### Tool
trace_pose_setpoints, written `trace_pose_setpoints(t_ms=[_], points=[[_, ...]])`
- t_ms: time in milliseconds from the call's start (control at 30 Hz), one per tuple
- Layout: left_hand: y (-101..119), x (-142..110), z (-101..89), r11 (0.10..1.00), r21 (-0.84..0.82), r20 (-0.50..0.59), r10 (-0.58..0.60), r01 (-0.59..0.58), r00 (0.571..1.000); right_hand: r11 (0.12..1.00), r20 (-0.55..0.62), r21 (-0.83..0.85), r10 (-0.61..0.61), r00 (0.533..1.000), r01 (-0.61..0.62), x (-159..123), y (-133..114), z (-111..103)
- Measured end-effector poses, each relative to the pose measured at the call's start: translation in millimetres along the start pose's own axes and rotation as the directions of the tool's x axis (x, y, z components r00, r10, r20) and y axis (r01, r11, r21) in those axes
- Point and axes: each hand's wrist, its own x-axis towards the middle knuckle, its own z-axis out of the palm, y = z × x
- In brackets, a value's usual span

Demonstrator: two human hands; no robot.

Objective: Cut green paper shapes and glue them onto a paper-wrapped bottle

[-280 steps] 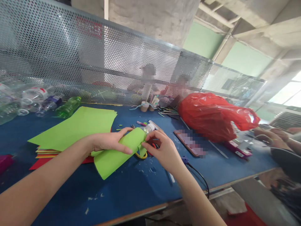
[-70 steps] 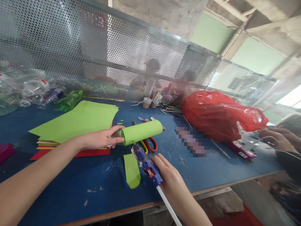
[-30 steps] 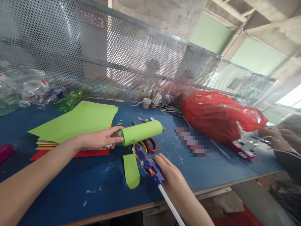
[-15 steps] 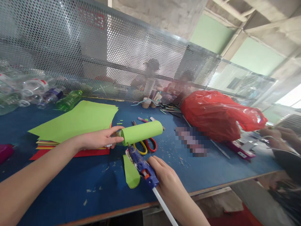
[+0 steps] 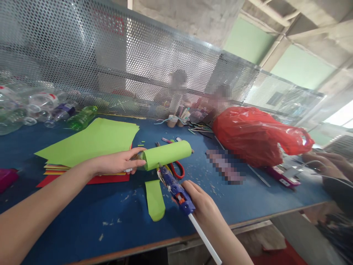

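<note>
My left hand point(image 5: 125, 162) is closed round the end of a plastic bottle point(image 5: 142, 159), which is wrapped in a sleeve of light green paper point(image 5: 168, 154) and lies on its side. My right hand point(image 5: 198, 198) grips a blue glue gun point(image 5: 176, 191) with a white glue stick point(image 5: 205, 239) sticking out of its back. The gun's nozzle is at the lower edge of the paper sleeve. Under the bottle lie scissors with a red handle loop point(image 5: 179, 172), partly hidden. A cut strip of green paper point(image 5: 155, 202) with a rounded end rests in front.
A stack of coloured paper point(image 5: 93, 143) lies to the left. Behind it are several plastic bottles point(image 5: 82, 117) along a perforated metal screen point(image 5: 154, 55). A red plastic bag point(image 5: 248, 134) and a blurred phone-like object point(image 5: 224, 165) are on the right, where another person's hands point(image 5: 325, 163) show.
A green paper sheet has been wrapped round the bottle and the bottle turned round. My right hand has taken up the glue gun; its nozzle shifted left along the sleeve, then back right.
</note>
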Motion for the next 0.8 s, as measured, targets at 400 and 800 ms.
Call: trace_pose_setpoints(t_ms=[400,800], points=[[-2,1,0.3,1.0,-0.006,-0.003,0.015,-0.015,1.0,0.998,0.014,0.023,-0.058,0.998,0.058,1,-13,4],[-2,1,0.0,1.0,0.007,-0.003,0.0,0.0,1.0,0.998,0.015,0.018,-0.054,0.998,0.054,1,-13,4]])
